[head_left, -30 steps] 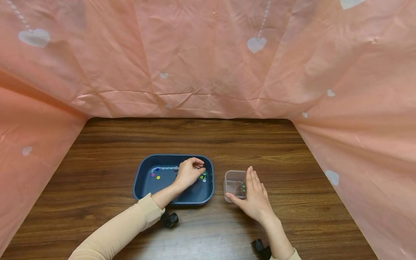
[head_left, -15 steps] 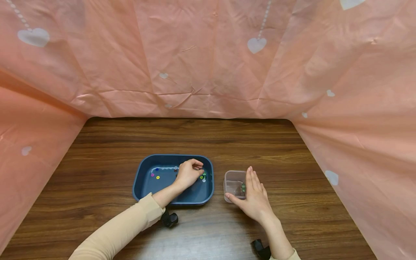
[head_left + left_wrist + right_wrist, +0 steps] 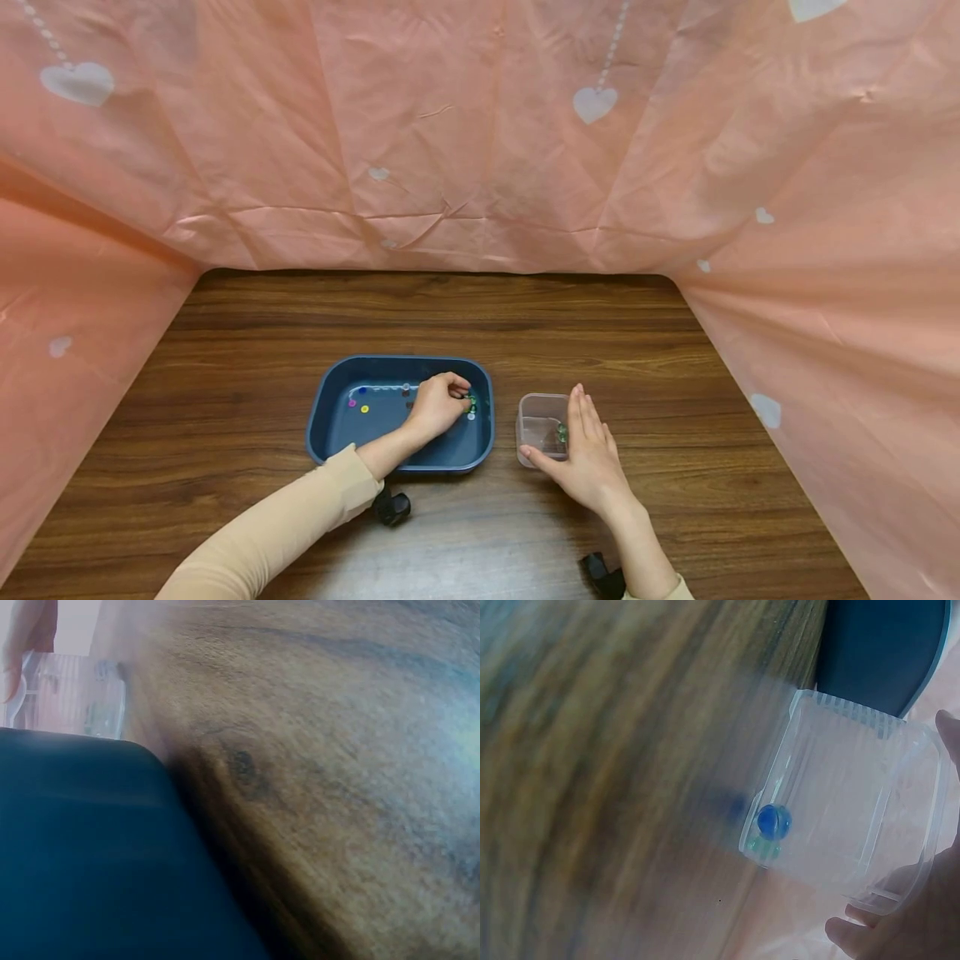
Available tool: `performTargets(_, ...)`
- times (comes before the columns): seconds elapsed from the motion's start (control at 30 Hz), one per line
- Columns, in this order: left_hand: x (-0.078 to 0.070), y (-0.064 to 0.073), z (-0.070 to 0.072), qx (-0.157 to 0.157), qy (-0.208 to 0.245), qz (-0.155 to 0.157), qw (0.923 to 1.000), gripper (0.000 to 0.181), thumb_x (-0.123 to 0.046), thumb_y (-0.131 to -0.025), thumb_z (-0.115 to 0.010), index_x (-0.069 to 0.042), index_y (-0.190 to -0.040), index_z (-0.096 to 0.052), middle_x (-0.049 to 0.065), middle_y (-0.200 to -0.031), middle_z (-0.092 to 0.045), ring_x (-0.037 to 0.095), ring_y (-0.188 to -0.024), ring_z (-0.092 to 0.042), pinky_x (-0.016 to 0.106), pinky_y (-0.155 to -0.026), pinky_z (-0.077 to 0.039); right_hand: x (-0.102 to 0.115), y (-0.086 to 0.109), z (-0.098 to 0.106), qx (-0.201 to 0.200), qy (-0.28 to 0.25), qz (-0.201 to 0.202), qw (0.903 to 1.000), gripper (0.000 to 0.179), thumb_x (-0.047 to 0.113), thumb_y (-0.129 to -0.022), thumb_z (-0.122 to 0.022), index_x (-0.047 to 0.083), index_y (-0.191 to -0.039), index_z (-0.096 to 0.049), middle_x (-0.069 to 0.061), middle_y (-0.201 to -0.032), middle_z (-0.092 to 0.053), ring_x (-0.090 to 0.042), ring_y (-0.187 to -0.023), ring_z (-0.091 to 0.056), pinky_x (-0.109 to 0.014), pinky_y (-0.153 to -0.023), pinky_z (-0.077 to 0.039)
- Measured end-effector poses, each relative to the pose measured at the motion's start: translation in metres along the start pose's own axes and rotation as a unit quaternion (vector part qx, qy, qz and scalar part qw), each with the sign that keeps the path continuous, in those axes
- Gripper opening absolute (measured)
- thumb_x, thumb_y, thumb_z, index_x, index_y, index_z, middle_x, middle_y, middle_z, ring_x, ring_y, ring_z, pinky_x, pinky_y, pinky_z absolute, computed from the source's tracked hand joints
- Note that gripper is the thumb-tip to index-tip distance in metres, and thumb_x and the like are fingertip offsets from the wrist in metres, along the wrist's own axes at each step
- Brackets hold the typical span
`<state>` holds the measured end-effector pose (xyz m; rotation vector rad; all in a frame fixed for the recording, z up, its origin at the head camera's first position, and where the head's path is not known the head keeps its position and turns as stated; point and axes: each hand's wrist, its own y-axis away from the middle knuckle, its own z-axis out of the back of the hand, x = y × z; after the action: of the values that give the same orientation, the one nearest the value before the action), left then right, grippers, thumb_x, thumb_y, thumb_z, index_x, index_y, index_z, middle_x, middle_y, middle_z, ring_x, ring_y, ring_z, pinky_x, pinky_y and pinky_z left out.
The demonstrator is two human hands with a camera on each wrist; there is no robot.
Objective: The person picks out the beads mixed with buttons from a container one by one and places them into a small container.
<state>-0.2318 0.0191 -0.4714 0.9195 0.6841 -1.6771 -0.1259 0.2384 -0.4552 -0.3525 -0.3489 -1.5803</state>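
Observation:
My left hand (image 3: 435, 408) is inside the blue tray (image 3: 321, 408), its bent fingers low over a cluster of small round pieces at the right end. The thumb and fingertips are right at the green pieces (image 3: 472, 400); I cannot tell whether they pinch one. My right hand (image 3: 588, 458) steadies a clear plastic container (image 3: 534, 408), thumb at the near rim and straight fingers along the right side. Inside are glassy marbles, a blue marble (image 3: 774, 821) and a green marble (image 3: 763, 846) in the right wrist view. The left wrist view does not show the left hand.
Other small pieces lie in the tray, including a yellow piece (image 3: 365, 409), a pink piece (image 3: 352, 402) and a white piece (image 3: 471, 417). Tray and container stand side by side on the wooden table (image 3: 450, 312). A pink curtain (image 3: 487, 167) hangs behind and at both sides.
My left hand has lowered slightly toward the green pieces, its fingertips now overlapping them. My right hand and the container have stayed in place.

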Motion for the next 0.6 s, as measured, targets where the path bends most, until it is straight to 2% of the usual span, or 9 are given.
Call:
performTargets(0.3,0.0027,-0.0007,-0.0028,0.003,-0.016,0.004,0.9999,0.020,-0.005,-0.077,-0.067,-0.004,-0.097,-0.066,0.006,-0.090,-0.065,0.019,-0.085,-0.060,0.030,-0.071,-0.050,0.0002,0.0001,0.0009,-0.003,0.001,0.003,1.0000,0.116,0.076,-0.071,-0.050,0.005,-0.146,0.002,-0.015,-0.153,-0.002,-0.031,-0.140,-0.007,-0.058,-0.106,-0.016)
performTargets(0.6,-0.0007,0.0013,-0.0005,0.010,-0.026,0.005,0.9996,0.021,-0.003,-0.077,-0.067,-0.003,-0.098,-0.066,0.007,-0.091,-0.064,0.021,-0.085,-0.060,0.031,-0.072,-0.050,0.0000,-0.0001,0.0010,0.001,-0.004,0.002,1.0000,0.116,0.075,-0.071,-0.050,0.004,-0.146,0.001,-0.013,-0.153,0.000,-0.030,-0.140,-0.005,-0.058,-0.107,-0.015)
